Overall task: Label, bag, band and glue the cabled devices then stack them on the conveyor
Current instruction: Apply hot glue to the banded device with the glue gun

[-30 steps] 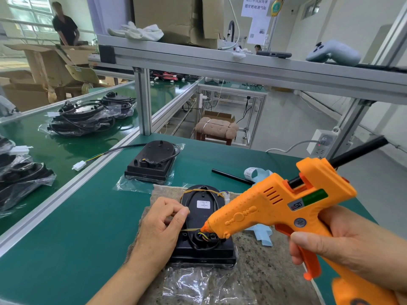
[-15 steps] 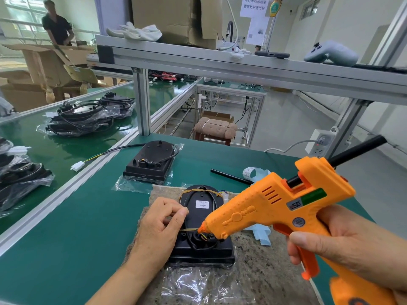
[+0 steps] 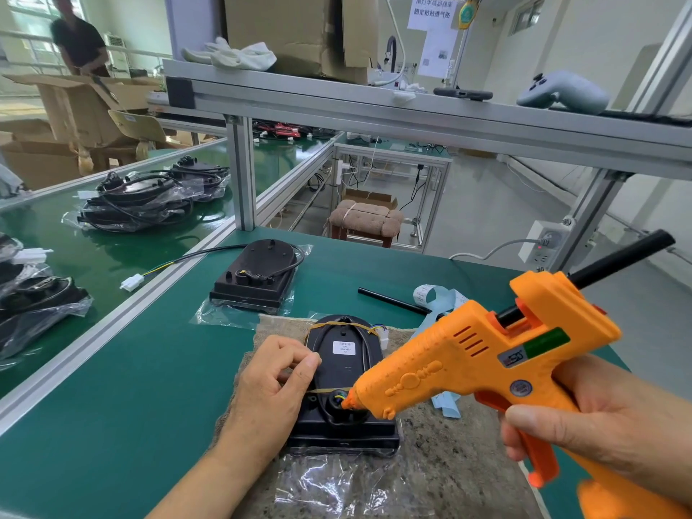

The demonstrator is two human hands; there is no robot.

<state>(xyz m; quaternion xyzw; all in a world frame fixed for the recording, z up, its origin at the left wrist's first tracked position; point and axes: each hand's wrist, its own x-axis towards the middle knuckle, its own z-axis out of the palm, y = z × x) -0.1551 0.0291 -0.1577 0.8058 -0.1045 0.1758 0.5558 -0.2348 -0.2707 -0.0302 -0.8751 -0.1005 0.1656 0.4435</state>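
At lower centre, one black flat cabled device (image 3: 344, 372); the left hand (image 3: 277, 383), fingers curled, pinches its yellow rubber band (image 3: 331, 389); the right hand (image 3: 599, 425), partly cut off, grips one orange plastic glue gun (image 3: 468, 361), nozzle at the device's cable end; a second black device (image 3: 258, 271) lies mid-frame.

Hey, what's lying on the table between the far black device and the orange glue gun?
In the head view, a loose black glue stick and a curled pale blue paper strip lie on the green table there.

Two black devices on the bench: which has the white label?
The near black cabled device on the brown mat, rubber-banded; the far black device shows none.
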